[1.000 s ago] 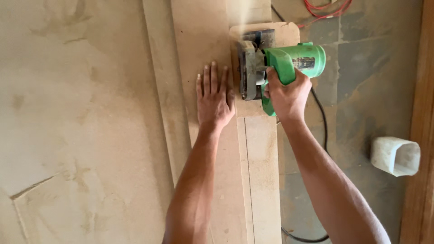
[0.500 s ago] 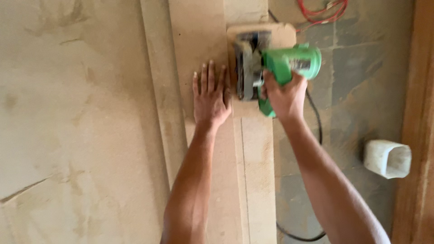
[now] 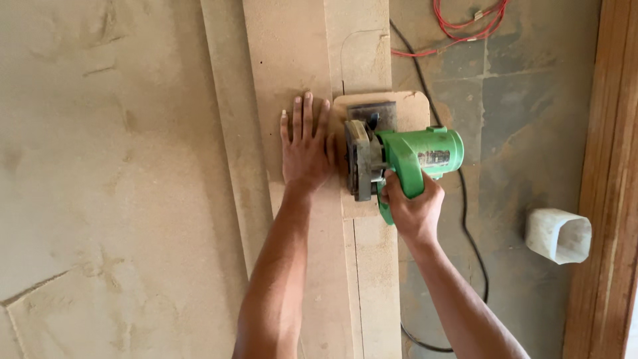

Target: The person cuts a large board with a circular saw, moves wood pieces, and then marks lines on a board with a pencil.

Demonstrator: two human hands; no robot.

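A green handheld circular saw (image 3: 405, 156) sits on a long tan fibreboard strip (image 3: 292, 60) that runs away from me. My right hand (image 3: 412, 207) is wrapped around the saw's green handle. The saw rests on a board base plate (image 3: 405, 106). A thin cut line (image 3: 355, 279) runs down the strip behind the saw. My left hand (image 3: 306, 146) lies flat on the strip just left of the saw, fingers spread and pointing away from me.
A dusty sheet (image 3: 100, 166) covers the left. On the stone floor (image 3: 525, 133) at right lie a black power cord (image 3: 473, 252), red wire (image 3: 465, 26) and a white square container (image 3: 558, 235). A wooden beam (image 3: 608, 179) lines the right edge.
The view has shifted, so hands and saw now appear lower in the picture. Both hands keep their hold and placement on the saw and strip.
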